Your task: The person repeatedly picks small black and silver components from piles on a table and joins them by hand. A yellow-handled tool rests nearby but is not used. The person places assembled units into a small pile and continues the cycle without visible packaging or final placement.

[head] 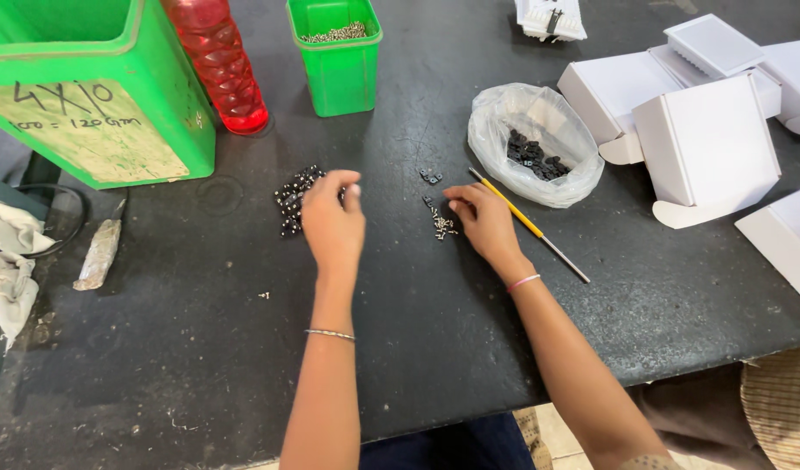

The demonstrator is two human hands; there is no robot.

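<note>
A heap of small black beaded parts (294, 201) is gathered near the middle of the dark, scuffed tabletop (200, 348), and the left hand (333, 219) is held just beside and partly over it, fingers drawn together as if pinching something; whether a piece is actually held cannot be told. The right hand (484, 219) is rested on the tabletop with fingers curled, its tips touching a small scatter of tiny silver screws (441, 225). A pair of small black pieces (430, 176) is laid apart, just beyond the screws. A good share of the work appears to be left: many dark parts are seen in the clear plastic bag (539, 144) toward the right edge, and the white cardboard boxes (696, 130) at the far right corner are seen folded up.

A yellow-handled thin tool (526, 223) is laid beside the right hand. Along the far edge, a small green plastic tub of silver screws (337, 57), a red plastic bottle (219, 65) and a large green bin with a paper label (95, 96) are placed. The tabletop is dusty and worn; little of the room is shown.
</note>
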